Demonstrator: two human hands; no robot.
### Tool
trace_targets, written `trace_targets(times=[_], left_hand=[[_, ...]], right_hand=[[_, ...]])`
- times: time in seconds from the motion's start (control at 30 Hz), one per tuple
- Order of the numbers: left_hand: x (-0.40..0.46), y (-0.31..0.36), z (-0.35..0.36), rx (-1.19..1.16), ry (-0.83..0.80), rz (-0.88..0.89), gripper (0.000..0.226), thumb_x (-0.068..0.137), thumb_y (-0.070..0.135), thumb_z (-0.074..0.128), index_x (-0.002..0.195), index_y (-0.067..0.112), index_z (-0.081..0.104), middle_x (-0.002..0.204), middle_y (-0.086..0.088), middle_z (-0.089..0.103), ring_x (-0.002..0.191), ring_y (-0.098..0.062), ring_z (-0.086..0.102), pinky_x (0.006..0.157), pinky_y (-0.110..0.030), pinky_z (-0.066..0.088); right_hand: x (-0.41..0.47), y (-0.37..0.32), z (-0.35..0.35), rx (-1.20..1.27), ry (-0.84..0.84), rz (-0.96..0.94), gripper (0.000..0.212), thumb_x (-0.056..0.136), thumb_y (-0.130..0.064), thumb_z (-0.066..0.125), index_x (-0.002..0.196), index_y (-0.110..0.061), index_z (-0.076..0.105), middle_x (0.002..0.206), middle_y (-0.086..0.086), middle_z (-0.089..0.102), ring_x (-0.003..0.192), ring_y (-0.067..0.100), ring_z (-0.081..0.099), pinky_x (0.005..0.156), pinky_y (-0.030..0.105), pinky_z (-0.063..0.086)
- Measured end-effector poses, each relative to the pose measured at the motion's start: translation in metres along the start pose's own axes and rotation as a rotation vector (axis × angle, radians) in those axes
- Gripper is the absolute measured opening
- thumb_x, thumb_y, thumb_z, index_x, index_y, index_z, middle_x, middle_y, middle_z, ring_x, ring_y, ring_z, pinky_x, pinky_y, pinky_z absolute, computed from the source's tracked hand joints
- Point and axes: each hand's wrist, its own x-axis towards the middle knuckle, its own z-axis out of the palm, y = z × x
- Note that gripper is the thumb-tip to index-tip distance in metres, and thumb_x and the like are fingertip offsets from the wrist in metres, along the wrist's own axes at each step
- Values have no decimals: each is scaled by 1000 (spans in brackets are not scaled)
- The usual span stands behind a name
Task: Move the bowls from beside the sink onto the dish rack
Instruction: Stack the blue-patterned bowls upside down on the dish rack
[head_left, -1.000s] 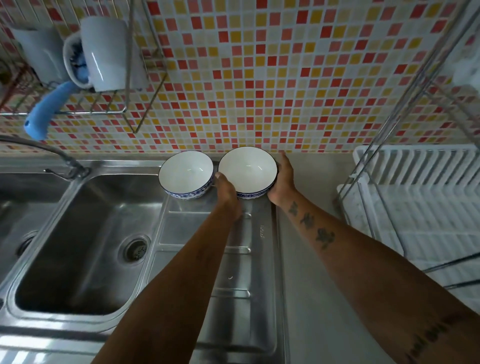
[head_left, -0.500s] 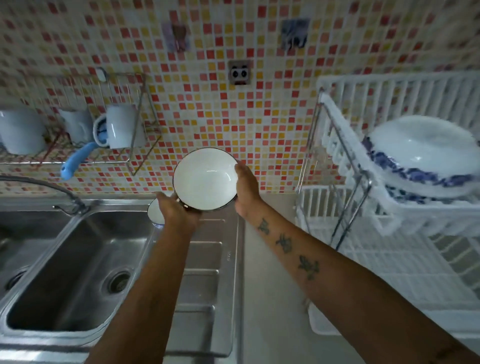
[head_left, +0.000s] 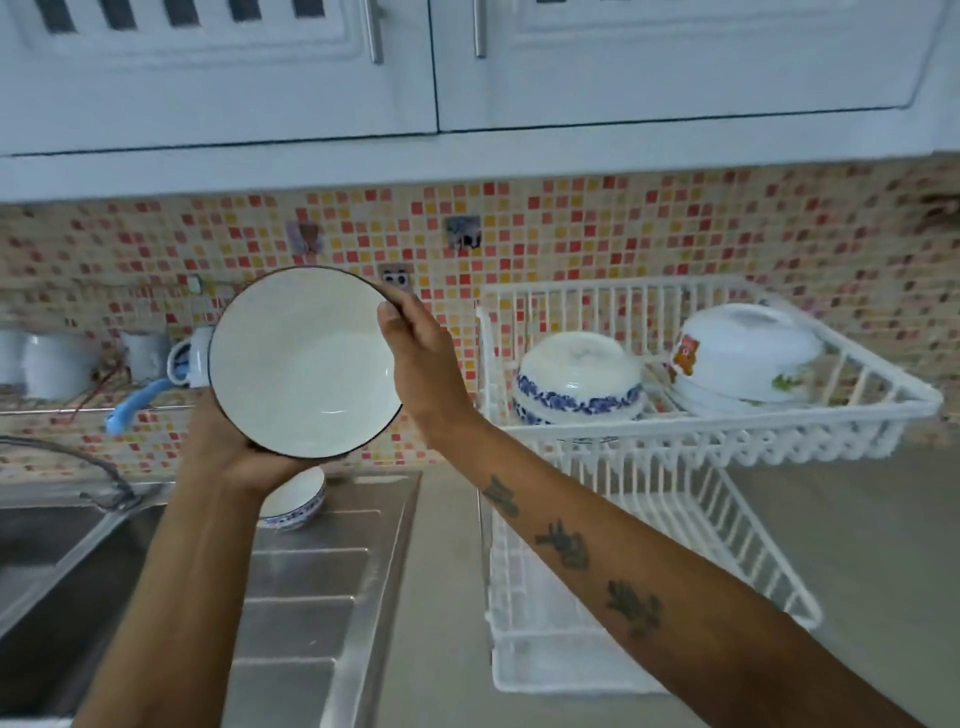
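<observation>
A white bowl with a dark rim (head_left: 304, 364) is held up in the air, tilted with its inside facing me. My left hand (head_left: 228, 447) grips it from below and my right hand (head_left: 423, 366) holds its right edge. A second white bowl with a blue pattern (head_left: 298, 501) stands on the steel drainboard beside the sink, partly hidden under my left wrist. To the right is the white two-tier dish rack (head_left: 727, 447). On its upper tier lie an upturned blue-patterned bowl (head_left: 576, 382) and a stack of upturned white bowls (head_left: 748, 364).
The steel sink (head_left: 57, 582) and its tap (head_left: 78, 467) are at the lower left. A wire wall shelf with white mugs (head_left: 57, 364) and a blue handle (head_left: 132, 405) hangs at the left. White cupboards (head_left: 467, 67) run overhead. Grey counter lies under and right of the rack.
Both hands have lifted the bowl off the drainboard and raised it higher, tilting it toward me. My view has swung up and right, bringing the rack's upper tier and the cupboards into sight.
</observation>
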Motion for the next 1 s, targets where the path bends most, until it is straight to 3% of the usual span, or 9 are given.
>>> trace_targets(times=[0.07, 0.17, 0.3, 0.43, 0.57, 0.63, 0.7, 0.83, 1.0], left_hand=[[-4, -8, 25, 50, -61, -25, 46, 78, 52, 64, 119, 34, 67, 128, -5, 66, 110, -36, 64, 86, -64, 49], [-6, -21, 60, 152, -103, -86, 48, 86, 66, 45, 115, 37, 69, 120, -4, 71, 96, -37, 71, 79, -62, 52], [3, -44, 103, 216, -157, -100, 50, 81, 67, 47, 113, 35, 69, 129, -2, 66, 114, -37, 62, 89, -68, 46], [21, -68, 135, 274, -140, -18, 47, 84, 62, 44, 113, 33, 66, 124, -3, 67, 109, -36, 62, 94, -62, 47], [37, -85, 154, 450, 34, 176, 43, 96, 56, 34, 99, 28, 67, 96, -1, 71, 85, -24, 67, 75, -36, 54], [43, -94, 165, 567, 115, 406, 32, 93, 47, 50, 84, 22, 68, 77, 3, 71, 67, -14, 66, 63, -28, 51], [54, -104, 169, 773, 136, 676, 35, 83, 46, 63, 86, 11, 65, 72, 1, 67, 56, -2, 64, 52, -22, 48], [82, -121, 168, 1212, 35, 981, 51, 73, 56, 70, 98, 13, 58, 93, -7, 62, 84, -22, 65, 65, -36, 57], [101, -142, 161, 1569, -34, 1043, 66, 70, 65, 62, 110, 13, 59, 111, -3, 59, 105, -22, 50, 89, -34, 44]], right_hand=[[-8, -17, -20, 12, 33, -25, 34, 102, -16, 38, 132, -11, 53, 117, 2, 59, 106, 17, 55, 93, 35, 48], [-17, -34, -56, 56, 112, -51, 33, 101, -18, 40, 131, -12, 54, 116, -1, 61, 114, 23, 56, 104, 43, 45], [-23, -55, -104, 115, 133, -18, 27, 102, -24, 38, 123, -23, 55, 114, -11, 63, 112, 12, 58, 102, 35, 46], [-22, -68, -146, -14, 215, 22, 50, 93, -46, 39, 127, -16, 58, 132, 6, 61, 124, 24, 55, 109, 47, 40], [-24, -75, -179, -65, 194, 140, 45, 100, -48, 27, 111, -23, 63, 109, -8, 64, 103, 18, 59, 97, 46, 44], [-23, -74, -191, -90, 188, 216, 53, 97, -56, 23, 116, -24, 61, 117, -5, 60, 112, 22, 56, 100, 50, 38], [-17, -71, -199, -119, 185, 296, 64, 95, -62, 20, 126, -22, 58, 125, -4, 56, 121, 24, 52, 103, 52, 33], [-4, -63, -215, -99, 198, 400, 72, 91, -68, 22, 131, -18, 56, 131, 3, 57, 121, 23, 50, 109, 49, 32], [5, -40, -226, -121, 161, 433, 59, 88, -66, 40, 126, -26, 59, 123, 6, 67, 116, 23, 60, 106, 44, 41]])
